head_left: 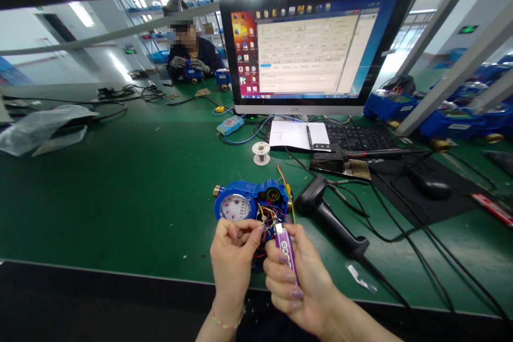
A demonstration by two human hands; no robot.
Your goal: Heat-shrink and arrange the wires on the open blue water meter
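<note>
A blue water meter (pixel 244 204) with a white dial and an open compartment of coloured wires (pixel 271 212) lies on the green mat near the front edge. My left hand (pixel 232 262) pinches some of those wires between thumb and fingers just below the meter. My right hand (pixel 298 283) is wrapped round a purple lighter (pixel 286 250), held upright with its top close to the pinched wires.
A black barcode scanner (pixel 331 216) lies right of the meter. Behind stand a monitor (pixel 312 43), keyboard (pixel 356 138), notepad with pen (pixel 298 134), solder spool (pixel 261 152) and mouse (pixel 428 184). More blue meters (pixel 452 117) sit at right. A person (pixel 190 53) works at the far side.
</note>
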